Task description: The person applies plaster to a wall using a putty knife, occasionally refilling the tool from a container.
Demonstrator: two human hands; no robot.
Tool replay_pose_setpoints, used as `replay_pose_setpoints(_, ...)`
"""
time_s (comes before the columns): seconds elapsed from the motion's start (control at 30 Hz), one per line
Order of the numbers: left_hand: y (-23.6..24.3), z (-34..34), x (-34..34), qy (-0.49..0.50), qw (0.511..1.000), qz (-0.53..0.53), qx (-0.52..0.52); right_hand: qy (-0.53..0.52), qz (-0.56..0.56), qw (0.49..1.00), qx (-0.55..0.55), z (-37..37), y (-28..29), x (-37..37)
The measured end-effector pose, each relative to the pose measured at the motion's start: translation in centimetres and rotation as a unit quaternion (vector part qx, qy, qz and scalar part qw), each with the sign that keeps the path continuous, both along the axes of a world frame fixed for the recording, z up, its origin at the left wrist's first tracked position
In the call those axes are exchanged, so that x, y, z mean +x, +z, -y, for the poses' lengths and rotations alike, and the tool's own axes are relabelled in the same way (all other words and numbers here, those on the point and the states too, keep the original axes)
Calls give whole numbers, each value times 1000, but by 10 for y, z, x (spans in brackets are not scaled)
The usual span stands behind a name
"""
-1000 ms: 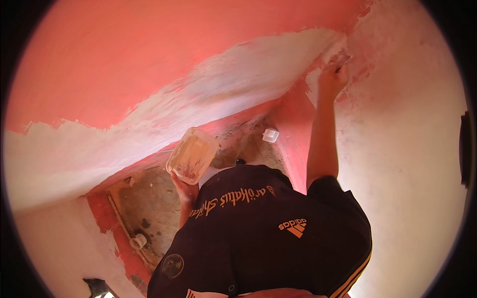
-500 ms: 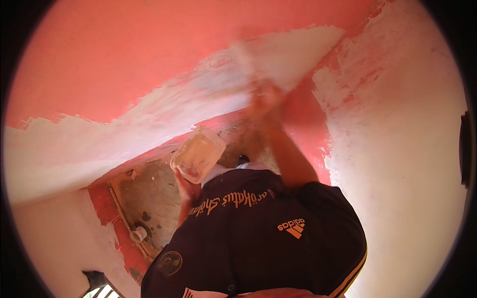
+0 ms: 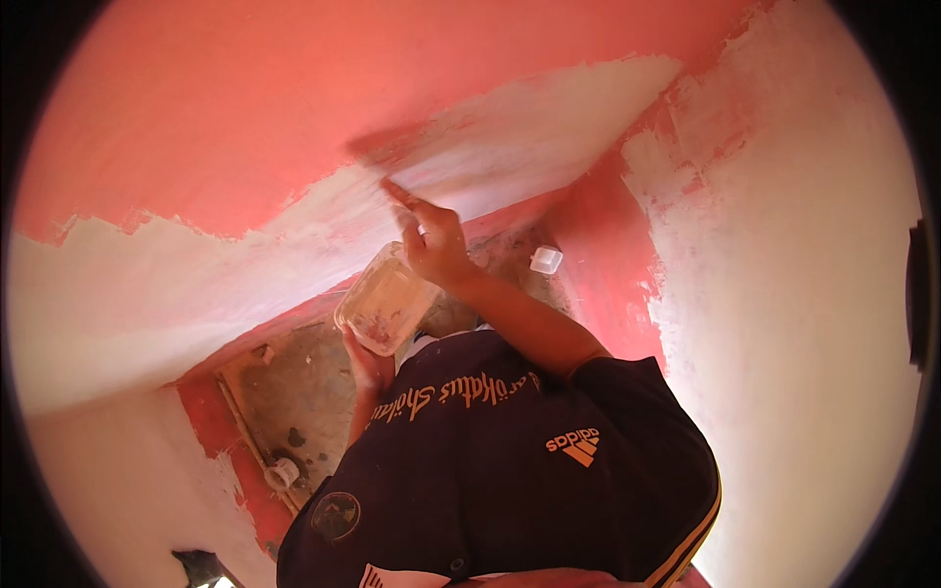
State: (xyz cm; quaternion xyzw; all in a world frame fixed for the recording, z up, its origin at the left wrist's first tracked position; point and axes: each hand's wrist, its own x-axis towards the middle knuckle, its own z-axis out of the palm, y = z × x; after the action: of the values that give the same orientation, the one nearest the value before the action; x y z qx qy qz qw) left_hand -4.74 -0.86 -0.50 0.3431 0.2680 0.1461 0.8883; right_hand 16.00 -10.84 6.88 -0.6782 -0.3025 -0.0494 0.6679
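At the lower centre my left hand [image 3: 366,367] is closed on the near edge of a clear, rectangular plastic tub [image 3: 389,299], tilted, with pale, reddish-smeared residue inside. My right hand [image 3: 436,243] is raised just beyond the tub, close to the wall [image 3: 323,211]. Its index finger points up and left along the wall while the other fingers curl in. Whatever those fingers hold is hidden or too thin to make out. A dark, blurred streak lies on the wall beyond the fingertip. White smears cover the wall's lower band, ragged against the red paint above.
A second wall [image 3: 784,294], mostly white with red patches, meets the first at a corner on the right. A small white container [image 3: 546,260] lies in that corner. On the stained floor [image 3: 304,392] at left, a pipe with a white fitting [image 3: 281,474] runs along the wall's foot.
My right hand has swept left and nearer along the wall, from the corner side to above the tub. The small white container now shows. The left hand and tub stay nearly in place.
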Motion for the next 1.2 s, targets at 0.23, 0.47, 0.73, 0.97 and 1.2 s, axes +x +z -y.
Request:
replay_pose_setpoints(0.23,-21,-7,-10,29,998,-48,15,-365,-78,919,126,163,-33,117)
replay_pose_setpoints(0.47,-64,-21,-25,42,998,-45,-10,-308,54,943,-112,41,-58,68)
replay_pose_setpoints(0.73,-103,-37,-39,97,992,-68,48,-95,185,976,-66,15,-121,5)
replay_pose_setpoints(0.97,-125,-60,-41,68,995,-69,10,-69,-310,813,488,118,-111,47)
replay_pose_setpoints(1.2,-123,-79,-35,-3,997,-77,16,-89,-301,851,420,122,-88,5)
